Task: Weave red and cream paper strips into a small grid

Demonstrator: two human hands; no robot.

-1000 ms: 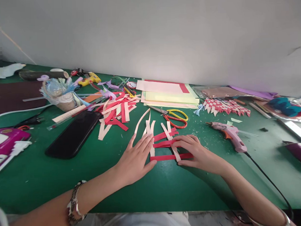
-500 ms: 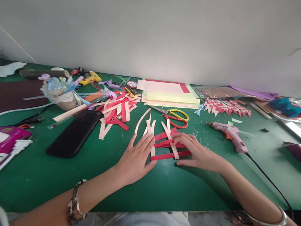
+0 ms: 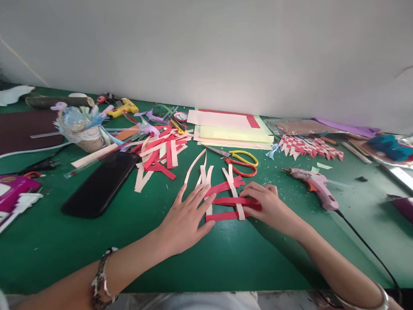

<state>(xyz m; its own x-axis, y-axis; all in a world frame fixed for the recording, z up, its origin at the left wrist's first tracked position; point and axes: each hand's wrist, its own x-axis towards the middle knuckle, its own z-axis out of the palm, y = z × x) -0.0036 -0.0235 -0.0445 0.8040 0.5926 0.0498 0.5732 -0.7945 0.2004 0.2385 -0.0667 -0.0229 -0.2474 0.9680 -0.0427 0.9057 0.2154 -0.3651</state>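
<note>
Red paper strips [image 3: 225, 201] and pale pink paper strips [image 3: 232, 185] cross each other in a loose weave on the green table. My left hand [image 3: 184, 217] lies flat with its fingers spread, pressing the weave's left side down. Beneath its fingers, part of the pale strips is hidden. At the weave's right side, my right hand [image 3: 274, 209] pinches the end of a red strip between thumb and fingers. That strip runs across the right pale strip. Scissors [image 3: 242, 165] with yellow and orange handles lie just beyond the weave.
Left of the weave are a heap of cut strips [image 3: 162, 149] and a black phone [image 3: 101, 183]. A pink glue gun [image 3: 316, 185] with its cord lies to the right. Coloured paper sheets [image 3: 231, 131] and a red-and-white woven piece [image 3: 309, 147] lie farther back.
My right hand's fingers have closed on the red strip's end, and the middle strips have shifted. My left hand stays in nearly the same place.
</note>
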